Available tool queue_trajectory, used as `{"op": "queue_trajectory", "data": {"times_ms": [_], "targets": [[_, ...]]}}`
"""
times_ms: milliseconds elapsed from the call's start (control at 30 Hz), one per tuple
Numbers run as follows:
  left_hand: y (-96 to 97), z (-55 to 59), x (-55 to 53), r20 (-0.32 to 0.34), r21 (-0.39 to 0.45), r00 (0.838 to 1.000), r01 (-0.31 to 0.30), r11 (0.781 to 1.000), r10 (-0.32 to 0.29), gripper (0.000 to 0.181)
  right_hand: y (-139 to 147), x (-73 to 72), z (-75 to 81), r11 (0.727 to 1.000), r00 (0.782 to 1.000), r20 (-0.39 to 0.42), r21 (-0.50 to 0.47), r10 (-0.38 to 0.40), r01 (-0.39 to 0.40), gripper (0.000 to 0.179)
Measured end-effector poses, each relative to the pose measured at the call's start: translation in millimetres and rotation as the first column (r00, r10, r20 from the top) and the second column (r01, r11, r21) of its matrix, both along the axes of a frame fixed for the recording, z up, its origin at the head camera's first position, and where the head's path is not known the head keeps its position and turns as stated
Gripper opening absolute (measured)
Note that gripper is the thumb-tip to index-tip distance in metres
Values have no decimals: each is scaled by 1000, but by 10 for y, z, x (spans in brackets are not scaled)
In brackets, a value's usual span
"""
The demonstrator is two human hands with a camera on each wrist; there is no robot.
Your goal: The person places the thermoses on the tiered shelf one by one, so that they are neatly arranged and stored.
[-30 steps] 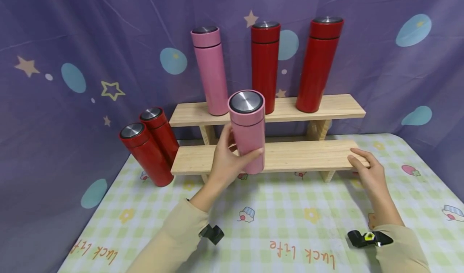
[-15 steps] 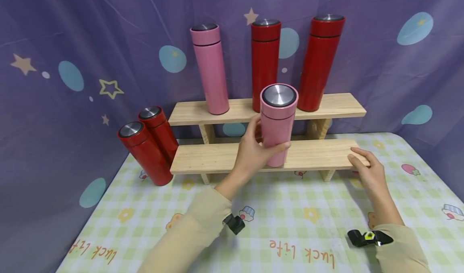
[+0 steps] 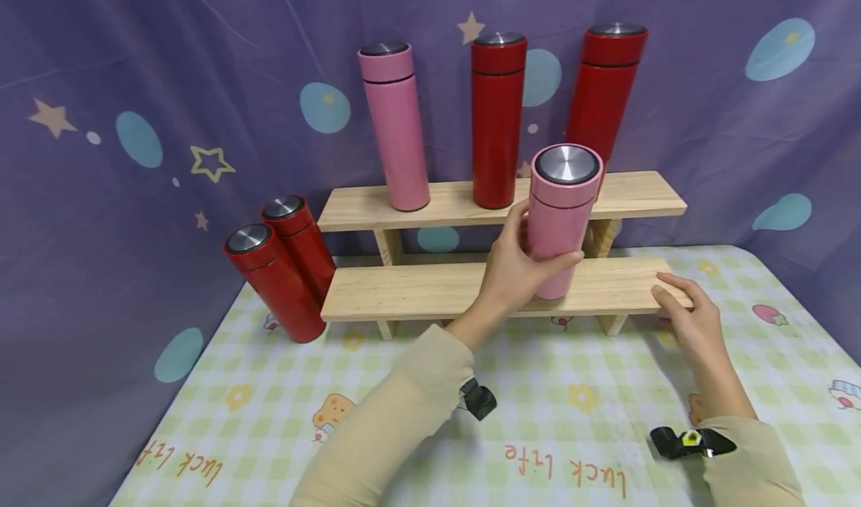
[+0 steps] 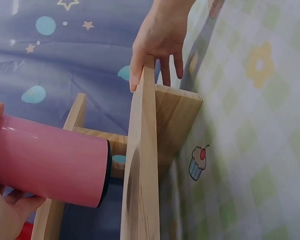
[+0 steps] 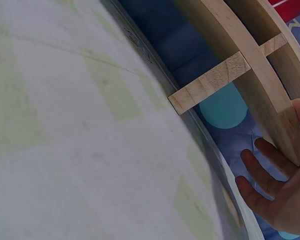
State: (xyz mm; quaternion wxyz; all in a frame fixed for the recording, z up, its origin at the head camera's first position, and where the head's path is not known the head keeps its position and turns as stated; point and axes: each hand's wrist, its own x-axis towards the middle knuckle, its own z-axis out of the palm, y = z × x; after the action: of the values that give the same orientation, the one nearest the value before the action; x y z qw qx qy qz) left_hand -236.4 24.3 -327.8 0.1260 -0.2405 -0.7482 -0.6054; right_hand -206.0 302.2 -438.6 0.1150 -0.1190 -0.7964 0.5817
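The left hand (image 3: 514, 269) gripped a pink bottle (image 3: 561, 226) just above the lower shelf (image 3: 410, 290) — the right hand (image 3: 696, 324) pinched that shelf's end at three o'clock.

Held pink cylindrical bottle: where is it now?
Head view, right of centre: the left hand holds the pink bottle above the lower wooden shelf, partly hiding the rightmost red cylindrical bottle.

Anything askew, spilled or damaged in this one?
Nothing looks spilled or damaged. In the head view, the two red bottles beside the left end of the lower shelf appear to lean, though lens distortion probably explains it. The tablecloth lettering also reads upside down. The left hand holds a pink bottle upright.
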Motion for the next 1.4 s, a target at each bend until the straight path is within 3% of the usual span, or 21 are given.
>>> {"op": "queue_trajectory", "data": {"times_ms": [267,667,867,1133,1400], "targets": [[217,6,-88,38,-33,999,16,999,-15,83,7,9,-10,1000,1000,-4,4,8,-8,53],[503,-8,-176,113,-63,993,-32,997,39,85,26,-1,-12,999,1000,5,34,0,0,55],[579,-66,-214,140,-80,988,-61,995,72,85,26,-12,-15,1000,1000,12,25,6,-6,54],[652,-86,-250,176,-56,983,-39,998,49,84,23,-25,5,1000,1000,3,11,3,-3,52],[688,-96,-220,159,-85,986,-26,996,39,83,25,-14,0,1000,1000,3,6,-11,11,49]]}}
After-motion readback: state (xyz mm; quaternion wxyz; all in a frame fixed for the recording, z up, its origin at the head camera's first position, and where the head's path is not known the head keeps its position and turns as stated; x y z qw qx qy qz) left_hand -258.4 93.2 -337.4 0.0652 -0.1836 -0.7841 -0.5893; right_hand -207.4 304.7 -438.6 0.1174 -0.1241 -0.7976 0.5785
